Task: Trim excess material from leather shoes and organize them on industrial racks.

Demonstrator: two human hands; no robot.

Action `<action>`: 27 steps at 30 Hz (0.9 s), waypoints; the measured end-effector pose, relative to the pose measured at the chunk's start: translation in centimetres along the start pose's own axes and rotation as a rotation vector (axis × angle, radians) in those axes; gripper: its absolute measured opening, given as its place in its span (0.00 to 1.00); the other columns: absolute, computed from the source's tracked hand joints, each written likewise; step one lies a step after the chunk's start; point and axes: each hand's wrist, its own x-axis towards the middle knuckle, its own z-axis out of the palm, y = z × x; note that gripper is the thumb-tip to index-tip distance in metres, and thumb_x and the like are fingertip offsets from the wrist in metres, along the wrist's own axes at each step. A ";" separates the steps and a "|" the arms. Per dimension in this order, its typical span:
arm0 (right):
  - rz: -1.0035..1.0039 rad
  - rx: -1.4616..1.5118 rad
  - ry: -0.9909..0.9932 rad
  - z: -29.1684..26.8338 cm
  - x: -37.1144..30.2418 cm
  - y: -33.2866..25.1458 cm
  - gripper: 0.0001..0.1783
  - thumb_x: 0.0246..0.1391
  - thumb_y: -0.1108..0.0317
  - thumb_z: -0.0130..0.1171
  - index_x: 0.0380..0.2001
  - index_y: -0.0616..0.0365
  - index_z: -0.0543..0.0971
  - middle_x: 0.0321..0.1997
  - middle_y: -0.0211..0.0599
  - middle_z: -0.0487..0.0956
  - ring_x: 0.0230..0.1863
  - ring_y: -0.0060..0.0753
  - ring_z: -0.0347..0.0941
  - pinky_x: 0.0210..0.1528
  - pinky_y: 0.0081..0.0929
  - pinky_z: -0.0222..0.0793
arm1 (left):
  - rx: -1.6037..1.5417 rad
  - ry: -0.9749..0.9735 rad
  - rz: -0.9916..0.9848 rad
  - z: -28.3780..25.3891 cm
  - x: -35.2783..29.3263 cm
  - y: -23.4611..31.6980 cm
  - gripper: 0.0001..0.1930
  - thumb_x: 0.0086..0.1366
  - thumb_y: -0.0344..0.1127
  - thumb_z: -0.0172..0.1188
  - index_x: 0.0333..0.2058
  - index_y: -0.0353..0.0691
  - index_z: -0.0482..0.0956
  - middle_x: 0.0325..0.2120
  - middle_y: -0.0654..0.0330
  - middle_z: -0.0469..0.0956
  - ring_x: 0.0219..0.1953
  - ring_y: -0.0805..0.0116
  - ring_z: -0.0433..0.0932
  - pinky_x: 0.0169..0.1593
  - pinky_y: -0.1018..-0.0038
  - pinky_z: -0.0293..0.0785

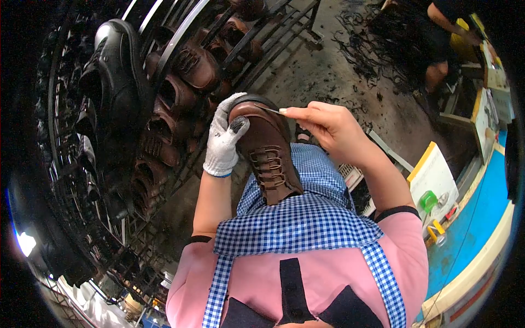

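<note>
So on the far left there's a rack (180,34) packed with shoes (197,65), probably to save space. Next, the gloved left hand (223,139) is clamped round the toe of a brown shoe (265,134), thumb on top, I'd guess for steadiness. Its heel end looks propped on the checked apron (295,224). A thin tool (270,110) meets the toe, pinched in the bare right hand (333,128), likely for control.

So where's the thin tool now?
Head view, just above centre: the thin tool is in the right hand, tip at the held shoe's toe.
</note>
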 end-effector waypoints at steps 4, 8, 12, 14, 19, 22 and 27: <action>0.079 -0.172 -0.009 -1.1 -0.2 -0.7 0.19 0.50 0.75 0.54 0.46 0.48 0.76 0.22 0.37 0.69 0.22 0.34 0.65 0.26 0.25 0.63 | 0.009 -0.035 -0.026 0.7 0.7 0.2 0.24 0.51 0.32 0.63 0.49 0.38 0.69 0.45 0.60 0.73 0.48 0.69 0.70 0.54 0.72 0.63; 0.089 -0.283 0.124 -0.3 -1.1 0.3 0.18 0.51 0.75 0.54 0.46 0.48 0.76 0.21 0.36 0.67 0.21 0.31 0.65 0.27 0.23 0.62 | 0.022 -0.082 0.002 1.1 1.5 0.2 0.24 0.52 0.31 0.63 0.49 0.38 0.69 0.45 0.61 0.72 0.48 0.69 0.70 0.53 0.73 0.63; 0.181 0.081 0.413 0.5 -3.6 2.0 0.16 0.54 0.69 0.52 0.48 0.50 0.74 0.22 0.33 0.69 0.22 0.29 0.68 0.24 0.24 0.64 | 0.039 -0.135 -0.059 2.8 2.3 0.9 0.24 0.52 0.30 0.61 0.50 0.38 0.69 0.46 0.61 0.71 0.49 0.69 0.69 0.54 0.72 0.62; 0.309 0.328 0.549 1.3 -5.2 3.6 0.13 0.55 0.66 0.53 0.44 0.54 0.73 0.21 0.25 0.66 0.21 0.17 0.60 0.24 0.17 0.58 | 0.090 -0.175 -0.027 2.9 3.3 0.1 0.24 0.53 0.30 0.61 0.50 0.39 0.68 0.47 0.61 0.71 0.50 0.69 0.68 0.55 0.72 0.61; 0.674 0.734 1.023 4.1 -10.5 8.8 0.17 0.54 0.55 0.56 0.19 0.52 0.66 0.17 0.21 0.63 0.16 0.13 0.57 0.16 0.15 0.52 | 0.208 -0.247 -0.028 4.2 5.9 -1.7 0.25 0.58 0.43 0.56 0.53 0.38 0.66 0.50 0.59 0.69 0.53 0.65 0.66 0.58 0.71 0.58; 0.735 0.952 1.292 5.2 -17.6 12.2 0.26 0.60 0.48 0.43 0.12 0.50 0.64 0.12 0.24 0.60 0.12 0.19 0.56 0.14 0.18 0.49 | 0.212 -0.327 -0.070 5.9 5.5 -2.8 0.26 0.60 0.43 0.54 0.54 0.38 0.64 0.50 0.58 0.68 0.53 0.66 0.65 0.57 0.70 0.59; 0.718 0.581 2.083 4.3 -24.2 16.6 0.19 0.63 0.53 0.38 0.29 0.55 0.70 0.19 0.25 0.66 0.13 0.16 0.59 0.13 0.17 0.55 | 0.299 -0.526 -0.062 9.5 10.4 -4.2 0.21 0.64 0.34 0.48 0.56 0.38 0.61 0.52 0.59 0.66 0.52 0.67 0.65 0.57 0.72 0.60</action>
